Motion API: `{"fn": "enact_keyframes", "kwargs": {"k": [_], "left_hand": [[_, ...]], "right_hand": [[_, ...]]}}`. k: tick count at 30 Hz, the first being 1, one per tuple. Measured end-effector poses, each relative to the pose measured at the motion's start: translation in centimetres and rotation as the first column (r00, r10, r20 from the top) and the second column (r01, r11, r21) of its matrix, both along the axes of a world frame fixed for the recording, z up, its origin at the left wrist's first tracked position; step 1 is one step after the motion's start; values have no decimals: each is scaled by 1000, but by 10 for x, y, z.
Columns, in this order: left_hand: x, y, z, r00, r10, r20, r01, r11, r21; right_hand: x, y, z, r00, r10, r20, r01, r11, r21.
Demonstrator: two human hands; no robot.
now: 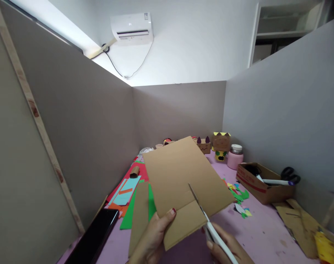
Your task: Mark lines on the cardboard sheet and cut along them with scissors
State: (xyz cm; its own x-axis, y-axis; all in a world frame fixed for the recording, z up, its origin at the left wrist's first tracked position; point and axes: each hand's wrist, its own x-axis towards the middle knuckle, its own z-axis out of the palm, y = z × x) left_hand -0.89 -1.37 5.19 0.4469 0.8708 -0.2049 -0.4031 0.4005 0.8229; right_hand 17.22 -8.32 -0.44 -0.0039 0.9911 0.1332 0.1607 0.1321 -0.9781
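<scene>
My left hand (157,233) pinches a large brown cardboard sheet (180,168) near its lower left edge, thumb on top and the other fingers beneath. White-handled scissors (218,238) are in my right hand (227,244), their blade lying over the cardboard and pointing up and left. The blade sits at a slit that runs in from the sheet's lower edge, beside a creased lower section. Part of the scissors' grip is hidden by my fingers. Under my left wrist lies a narrow cardboard strip (139,209) on green paper (127,216).
A black phone (94,234) lies at left, near light-blue paper (125,192). On the right stand a cardboard box (262,190) with black-handled scissors (290,175), a pink jar (235,157) and paper scraps (240,194). Cardboard crafts (221,143) stand at the back; grey partitions (180,110) surround the table.
</scene>
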Motion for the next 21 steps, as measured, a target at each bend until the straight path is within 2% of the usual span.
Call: {"fn": "enact_keyframes", "kwargs": {"k": [6,9,15,21], "left_hand": [[2,-4,2,1000,7,11,-6,1000,-21],[4,-5,3,999,32,-9,-33,999,-32],[3,-1,0,1000,-20,12,21,999,-39],[7,-7,3,999,49,-2,-50,998,-48]], "right_hand": [[2,-3,3,999,5,-35,-7,999,-50],[3,-2,1,998,39,-57,-40,999,-20],[3,-3,2,993,41,-108,-45,998,-34],[7,-8,9,990,22,-137,-35,995,-90]]}}
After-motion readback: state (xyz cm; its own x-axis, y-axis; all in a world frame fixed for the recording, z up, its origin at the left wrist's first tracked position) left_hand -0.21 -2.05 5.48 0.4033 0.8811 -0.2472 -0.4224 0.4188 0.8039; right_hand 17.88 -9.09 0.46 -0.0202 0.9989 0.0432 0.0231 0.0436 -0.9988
